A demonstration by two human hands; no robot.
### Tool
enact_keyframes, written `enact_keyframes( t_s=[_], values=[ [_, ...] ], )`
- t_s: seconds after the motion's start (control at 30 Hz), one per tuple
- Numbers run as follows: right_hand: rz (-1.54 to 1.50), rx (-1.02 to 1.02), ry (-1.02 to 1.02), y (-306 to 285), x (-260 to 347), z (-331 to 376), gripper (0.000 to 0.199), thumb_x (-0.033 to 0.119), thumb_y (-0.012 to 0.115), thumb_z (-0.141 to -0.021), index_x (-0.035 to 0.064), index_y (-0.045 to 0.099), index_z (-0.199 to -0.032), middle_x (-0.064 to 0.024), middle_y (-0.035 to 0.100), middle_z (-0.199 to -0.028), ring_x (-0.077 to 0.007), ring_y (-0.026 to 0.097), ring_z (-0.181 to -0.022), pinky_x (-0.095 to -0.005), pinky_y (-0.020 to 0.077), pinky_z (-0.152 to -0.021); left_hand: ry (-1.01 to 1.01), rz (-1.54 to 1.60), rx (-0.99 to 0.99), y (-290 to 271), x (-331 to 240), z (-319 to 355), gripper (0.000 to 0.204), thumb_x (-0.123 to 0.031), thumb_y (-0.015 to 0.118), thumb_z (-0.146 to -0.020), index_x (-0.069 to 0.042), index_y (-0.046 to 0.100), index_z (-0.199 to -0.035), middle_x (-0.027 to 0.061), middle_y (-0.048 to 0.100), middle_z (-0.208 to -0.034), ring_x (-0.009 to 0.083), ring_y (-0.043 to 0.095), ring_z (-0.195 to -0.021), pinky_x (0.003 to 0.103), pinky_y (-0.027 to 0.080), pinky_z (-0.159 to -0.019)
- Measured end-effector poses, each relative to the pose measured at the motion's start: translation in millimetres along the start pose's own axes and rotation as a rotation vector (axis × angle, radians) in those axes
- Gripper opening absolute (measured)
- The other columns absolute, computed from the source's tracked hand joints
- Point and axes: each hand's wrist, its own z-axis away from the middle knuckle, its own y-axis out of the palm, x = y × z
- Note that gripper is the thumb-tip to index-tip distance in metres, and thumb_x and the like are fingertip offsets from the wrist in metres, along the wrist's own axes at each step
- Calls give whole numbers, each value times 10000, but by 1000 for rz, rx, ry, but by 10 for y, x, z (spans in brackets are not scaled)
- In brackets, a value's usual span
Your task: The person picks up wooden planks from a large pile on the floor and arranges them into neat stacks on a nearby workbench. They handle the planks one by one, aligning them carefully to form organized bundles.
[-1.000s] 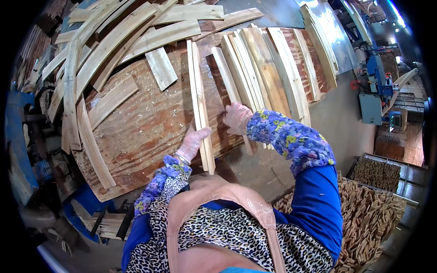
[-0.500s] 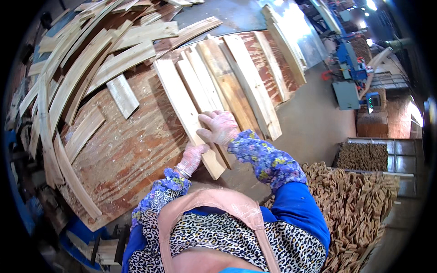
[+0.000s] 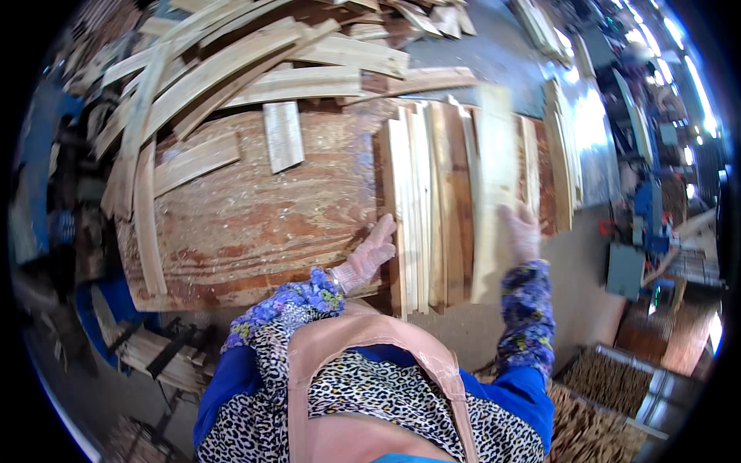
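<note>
A row of straight wooden slats lies side by side on a worn plywood tabletop. My left hand, in a pale glove, rests flat against the left edge of the row. My right hand, also gloved, grips a long pale slat that looks blurred from motion, at the right side of the row. Both sleeves are floral.
Curved wooden pieces are heaped at the table's back and left. A short board lies loose on the tabletop. More slats lean at the right edge. Bins of small wood pieces stand on the floor to the right, machinery beyond.
The view has swung so the slats now run straight away from me. My right hand has moved to the right with a slat; my left hand stays at the row's left edge.
</note>
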Motion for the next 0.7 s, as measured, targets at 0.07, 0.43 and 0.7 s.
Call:
enact_keyframes(
  t_s=[0.07, 0.43, 0.7],
  values=[
    [201, -33, -13, -810, -271, -540, 450, 182, 758, -989, -26, 653, -1374, -39, 743, -1155, -126, 677, -1011, -271, 559, -901, -73, 17, -28, -32, 45, -37, 878, -273, 674, -1065, -132, 108, -1721, 164, 219, -1751, 250, 226, -1605, 416, 201, -1299],
    [1278, 670, -605, 1871, 313, 205, 377, 212, 700, -961, 93, 672, -1317, -153, 741, -1162, -324, 678, -1144, -466, 530, -1018, -205, -697, -77, -217, -484, -209, 469, -401, 559, -1058, -20, 622, -1323, 239, 682, -1282, 352, 645, -1233, 426, 504, -1064],
    [1233, 687, -855, 2086, -338, 452, 506, 281, 739, -890, 90, 629, -1347, -121, 704, -1277, -310, 561, -1309, -558, 347, -1151, -17, -1739, -435, -1697, -2066, -242, 384, -203, 600, -920, -152, 698, -1288, 112, 669, -1379, 349, 610, -1265, 486, 494, -1061]
  ],
)
